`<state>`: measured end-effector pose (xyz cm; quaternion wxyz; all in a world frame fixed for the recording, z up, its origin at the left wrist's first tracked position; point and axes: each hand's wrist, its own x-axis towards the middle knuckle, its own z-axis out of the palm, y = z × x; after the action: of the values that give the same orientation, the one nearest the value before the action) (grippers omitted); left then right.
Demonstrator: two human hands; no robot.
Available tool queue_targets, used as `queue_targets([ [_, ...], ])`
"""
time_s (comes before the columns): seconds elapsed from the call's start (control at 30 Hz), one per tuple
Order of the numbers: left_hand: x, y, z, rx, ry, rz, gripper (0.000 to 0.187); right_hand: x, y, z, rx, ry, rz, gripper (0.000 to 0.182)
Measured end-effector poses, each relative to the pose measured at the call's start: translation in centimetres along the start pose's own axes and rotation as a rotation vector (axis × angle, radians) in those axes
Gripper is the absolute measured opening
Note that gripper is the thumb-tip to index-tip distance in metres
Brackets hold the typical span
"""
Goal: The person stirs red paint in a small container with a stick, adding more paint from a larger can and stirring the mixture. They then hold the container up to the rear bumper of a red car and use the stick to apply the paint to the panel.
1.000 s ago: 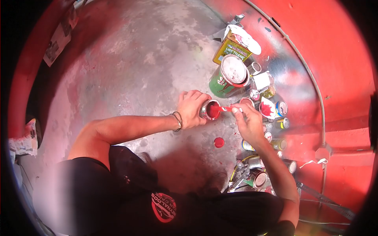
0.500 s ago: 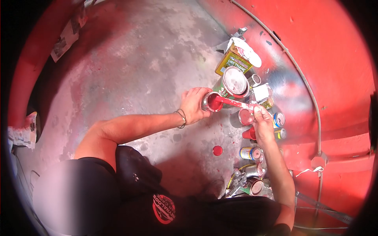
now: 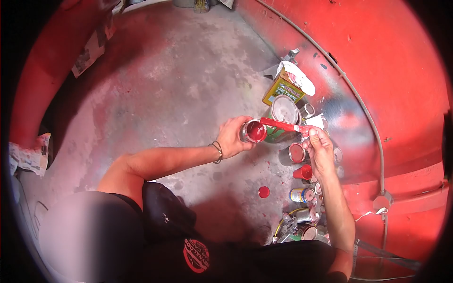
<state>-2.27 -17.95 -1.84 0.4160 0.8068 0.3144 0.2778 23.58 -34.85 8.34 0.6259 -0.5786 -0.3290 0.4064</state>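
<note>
The person crouches on the stained concrete floor (image 3: 179, 89), beside a red-painted wall (image 3: 387, 70). The left hand (image 3: 232, 136) is wrapped around a small open tin of red paint (image 3: 253, 131), lifted clear of the floor, fingers closed about its side; a thin bracelet (image 3: 217, 151) circles that wrist. The right hand (image 3: 320, 147) pinches the near end of a flat stirring stick (image 3: 283, 125) coated in red paint. The stick lies almost level, its far end just above the rim of the small tin, at its right edge; whether it touches the rim I cannot tell.

Right behind the stick stands a large green can (image 3: 283, 118) with a whitish lid, and beyond it a yellow urethane tin (image 3: 284, 89) with a paint-smeared rag (image 3: 298, 76) draped over its top. Under and beside the right hand a crowd of small cans sits against the wall: one open can with dark red inside (image 3: 295, 153), a small red cup (image 3: 303, 172), and a labelled tin lying on its side (image 3: 302, 194). A round red lid (image 3: 264, 192) lies alone on the floor, well apart from the held tin. Nearer the person's knee a spray gun (image 3: 289, 225) rests among more cans. A grey cable (image 3: 363, 108) runs along the wall, and crumpled newspaper (image 3: 28, 158) lies at the far left.
</note>
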Motion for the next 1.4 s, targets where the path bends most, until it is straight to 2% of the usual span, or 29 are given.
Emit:
queue_targets([
  [0.33,-1.1,-0.5,-2.1,0.024,0.062,0.051,0.076,1.3,1.7,1.0,0.011,0.001,0.047,0.027],
  [0.43,-1.8,-1.4,-3.3,0.081,0.076,0.025,0.077,1.8,1.5,2.3,-0.150,-0.035,0.106,0.025],
  [0.47,-2.0,-2.1,-3.7,0.115,0.103,0.020,0.078,2.0,1.7,2.9,-0.298,-0.017,0.095,0.025],
  [0.5,-2.2,-3.0,-4.1,0.131,0.113,0.065,0.079,1.4,0.3,5.3,-0.368,-0.032,0.047,0.027],
  [0.53,-2.7,-3.2,-4.9,0.199,0.131,0.083,0.077,2.9,2.2,5.6,-0.394,-0.045,-0.049,0.029],
  [0.6,-3.0,-2.9,-7.8,0.216,0.038,0.007,0.076,3.9,1.1,8.5,-0.451,-0.179,-0.048,0.029],
  [0.63,-3.4,-3.1,-9.0,0.213,0.053,0.000,0.078,4.2,0.0,11.0,-0.484,-0.227,-0.068,0.027],
  [0.7,-4.4,-2.5,-12.4,0.198,0.124,-0.031,0.081,5.7,-0.7,15.7,-0.556,-0.343,-0.152,0.021],
  [0.8,-7.1,-2.7,-16.3,0.222,0.358,-0.047,0.081,6.9,-2.5,23.8,-0.728,-0.523,-0.591,0.013],
  [0.9,-9.7,-4.8,-21.0,0.259,0.616,-0.050,0.077,7.6,-5.5,33.4,-0.756,-0.616,-0.949,0.010],
  [1.03,-13.2,-5.2,-30.0,0.322,0.847,-0.120,0.080,6.5,-8.5,45.1,-0.706,-0.730,-1.168,0.008],
  [1.1,-14.6,-5.4,-35.1,0.400,1.002,-0.081,0.076,5.9,-9.5,50.6,-0.664,-0.765,-1.315,0.009],
  [1.2,-16.9,-4.7,-41.9,0.506,1.135,-0.185,0.079,5.7,-10.0,58.3,-0.583,-0.755,-1.398,0.011],
  [1.3,-18.2,-5.3,-47.5,0.622,1.271,-0.183,0.081,6.4,-10.3,64.7,-0.501,-0.848,-1.025,0.016],
  [1.33,-18.4,-5.2,-49.2,0.636,1.305,-0.190,0.081,5.0,-11.7,66.3,-0.515,-0.875,-0.635,0.025],
  [1.4,-18.6,-4.7,-52.2,0.659,1.357,-0.207,0.082,6.9,-11.0,69.8,-0.393,-0.874,-0.477,0.029],
])
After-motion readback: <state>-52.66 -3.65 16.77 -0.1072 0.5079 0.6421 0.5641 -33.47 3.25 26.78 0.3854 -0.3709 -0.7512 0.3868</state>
